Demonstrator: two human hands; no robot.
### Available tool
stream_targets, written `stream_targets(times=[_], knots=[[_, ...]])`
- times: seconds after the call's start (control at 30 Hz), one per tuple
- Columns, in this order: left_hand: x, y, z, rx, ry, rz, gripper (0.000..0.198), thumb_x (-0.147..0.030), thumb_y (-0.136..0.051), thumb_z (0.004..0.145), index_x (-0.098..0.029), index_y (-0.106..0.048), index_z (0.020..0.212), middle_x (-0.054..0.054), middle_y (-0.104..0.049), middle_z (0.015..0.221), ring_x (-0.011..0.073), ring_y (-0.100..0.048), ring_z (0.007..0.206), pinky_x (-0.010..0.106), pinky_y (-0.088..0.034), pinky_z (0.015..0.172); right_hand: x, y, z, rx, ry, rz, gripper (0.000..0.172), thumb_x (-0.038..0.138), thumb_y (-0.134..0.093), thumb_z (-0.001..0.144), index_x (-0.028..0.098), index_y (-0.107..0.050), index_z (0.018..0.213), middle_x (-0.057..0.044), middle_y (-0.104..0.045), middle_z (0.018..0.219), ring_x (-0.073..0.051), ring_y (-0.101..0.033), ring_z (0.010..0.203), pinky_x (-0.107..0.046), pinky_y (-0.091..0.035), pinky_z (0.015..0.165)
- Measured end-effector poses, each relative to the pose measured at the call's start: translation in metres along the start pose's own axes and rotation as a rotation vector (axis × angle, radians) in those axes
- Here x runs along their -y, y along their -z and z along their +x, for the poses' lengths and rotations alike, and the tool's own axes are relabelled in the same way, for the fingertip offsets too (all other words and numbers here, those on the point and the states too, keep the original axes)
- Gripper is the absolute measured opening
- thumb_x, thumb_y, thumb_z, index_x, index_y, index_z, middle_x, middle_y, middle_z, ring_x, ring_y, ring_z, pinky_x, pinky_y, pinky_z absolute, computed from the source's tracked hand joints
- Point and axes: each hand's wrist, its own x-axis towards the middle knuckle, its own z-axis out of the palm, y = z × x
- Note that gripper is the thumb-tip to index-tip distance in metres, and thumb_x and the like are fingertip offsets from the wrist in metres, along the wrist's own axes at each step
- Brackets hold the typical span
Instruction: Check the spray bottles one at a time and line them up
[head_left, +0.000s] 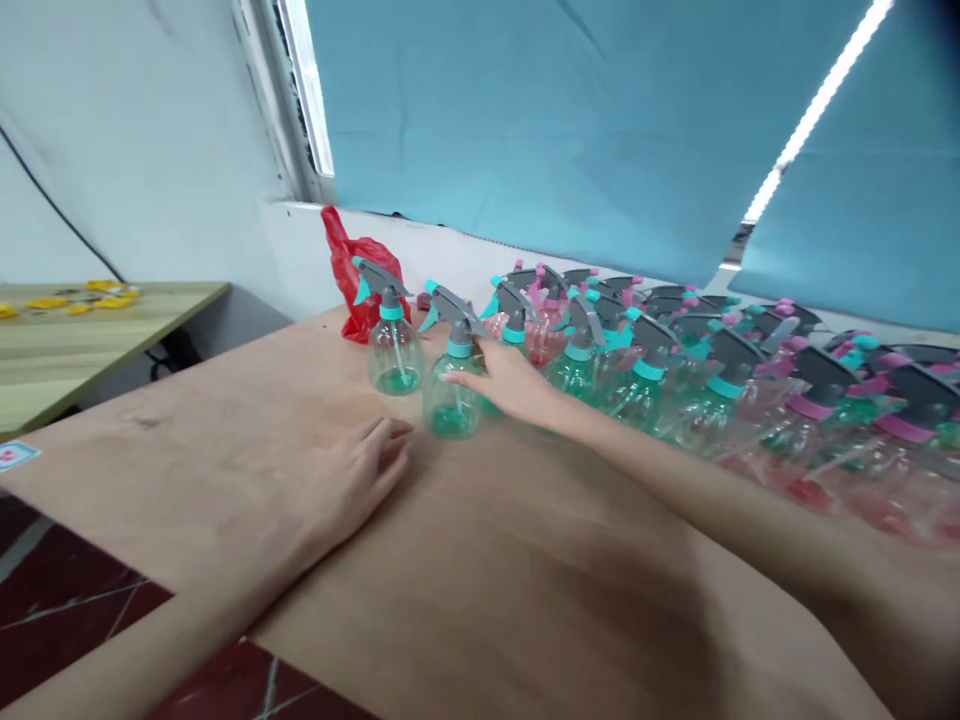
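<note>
My right hand point(504, 385) reaches across the brown table point(225, 450) and rests its fingers against a clear green spray bottle point(451, 370) with a grey trigger and teal collar. I cannot tell whether the fingers grip it or only touch its side. A second green spray bottle point(393, 342) stands just to its left. My left hand point(360, 468) lies flat on the table in front of these bottles, fingers stretched out, holding nothing.
Several green and pink spray bottles point(675, 370) crowd the table's far side toward the right. A red plastic bag point(352, 270) sits behind the left bottle by the wall. A wooden bench point(67, 340) with yellow pieces stands at the left.
</note>
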Motion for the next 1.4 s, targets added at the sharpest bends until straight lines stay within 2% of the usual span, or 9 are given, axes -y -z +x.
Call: stream_targets(times=[0.33, 0.67, 0.8, 0.93, 1.03, 1.13, 1.23, 1.33, 1.4], knots=[[-0.005, -0.003, -0.002, 0.006, -0.028, -0.082, 0.020, -0.032, -0.039, 0.095, -0.022, -0.051, 0.106, 0.006, -0.065, 0.106, 0.0236, -0.065, 0.096, 0.039, -0.051, 0.083, 0.004, -0.008, 0.029, -0.010, -0.083, -0.088, 0.052, 0.031, -0.059, 0.088, 0.005, -0.043, 0.130, -0.024, -0.057, 0.129, -0.033, -0.050, 0.126, -0.043, -0.037, 0.101], [-0.004, -0.006, -0.005, -0.015, -0.030, -0.111, 0.020, -0.033, -0.040, 0.095, -0.022, -0.051, 0.108, 0.006, -0.065, 0.106, 0.0236, -0.065, 0.098, 0.040, -0.051, 0.084, 0.007, -0.012, 0.045, -0.011, -0.159, -0.117, 0.048, 0.026, -0.057, 0.089, 0.007, -0.042, 0.130, -0.024, -0.057, 0.129, -0.032, -0.051, 0.126, -0.043, -0.037, 0.100], [-0.003, -0.007, -0.004, -0.025, -0.033, -0.120, 0.021, -0.034, -0.040, 0.095, -0.022, -0.051, 0.108, 0.007, -0.065, 0.107, 0.0238, -0.064, 0.099, 0.041, -0.051, 0.086, 0.009, -0.011, 0.038, -0.018, -0.163, -0.117, 0.053, 0.022, -0.056, 0.088, 0.002, -0.039, 0.134, -0.027, -0.056, 0.129, -0.033, -0.055, 0.121, -0.042, -0.041, 0.097], [0.001, -0.010, -0.005, -0.028, -0.029, -0.126, 0.022, -0.033, -0.040, 0.095, -0.023, -0.050, 0.111, 0.007, -0.064, 0.109, 0.0237, -0.064, 0.100, 0.041, -0.051, 0.086, 0.005, 0.004, 0.008, -0.003, -0.103, -0.116, 0.060, 0.030, -0.060, 0.086, 0.006, -0.040, 0.137, -0.021, -0.064, 0.119, -0.030, -0.064, 0.107, -0.040, -0.049, 0.086], [0.001, -0.011, -0.006, -0.018, -0.027, -0.131, 0.021, -0.033, -0.041, 0.096, -0.023, -0.050, 0.113, 0.006, -0.064, 0.110, 0.0233, -0.065, 0.099, 0.041, -0.051, 0.086, 0.002, 0.025, -0.023, -0.017, -0.059, -0.135, 0.037, 0.031, -0.058, 0.088, 0.012, -0.059, 0.120, -0.013, -0.068, 0.115, -0.023, -0.069, 0.094, -0.035, -0.051, 0.084], [-0.004, -0.010, -0.006, -0.011, -0.028, -0.139, 0.021, -0.033, -0.041, 0.096, -0.023, -0.049, 0.112, 0.006, -0.065, 0.108, 0.0233, -0.066, 0.098, 0.041, -0.052, 0.085, 0.002, 0.049, -0.041, -0.106, -0.077, -0.214, 0.032, 0.030, -0.057, 0.088, 0.011, -0.064, 0.113, -0.013, -0.071, 0.104, -0.026, -0.068, 0.089, -0.040, -0.050, 0.083], [-0.010, -0.007, -0.006, -0.011, -0.029, -0.140, 0.022, -0.034, -0.041, 0.095, -0.023, -0.049, 0.112, 0.005, -0.066, 0.106, 0.0239, -0.067, 0.095, 0.041, -0.053, 0.083, 0.005, 0.067, -0.033, -0.182, -0.097, -0.289, 0.035, 0.031, -0.056, 0.089, 0.010, -0.062, 0.116, -0.014, -0.070, 0.104, -0.028, -0.066, 0.091, -0.043, -0.048, 0.084], [-0.013, -0.005, -0.005, -0.006, -0.022, -0.140, 0.022, -0.035, -0.041, 0.095, -0.024, -0.049, 0.112, 0.006, -0.067, 0.106, 0.0243, -0.067, 0.095, 0.042, -0.053, 0.083, 0.006, 0.076, -0.006, -0.245, -0.159, -0.454, 0.041, 0.035, -0.054, 0.089, 0.009, -0.058, 0.121, -0.016, -0.068, 0.111, -0.031, -0.061, 0.105, -0.042, -0.046, 0.086], [-0.012, -0.005, -0.006, -0.002, -0.016, -0.144, 0.022, -0.034, -0.041, 0.095, -0.023, -0.049, 0.112, 0.006, -0.066, 0.107, 0.0246, -0.066, 0.097, 0.043, -0.052, 0.084, 0.005, 0.077, 0.015, -0.245, -0.210, -0.479, 0.047, 0.035, -0.055, 0.088, 0.003, -0.055, 0.123, -0.024, -0.066, 0.109, -0.037, -0.061, 0.104, -0.046, -0.046, 0.082]])
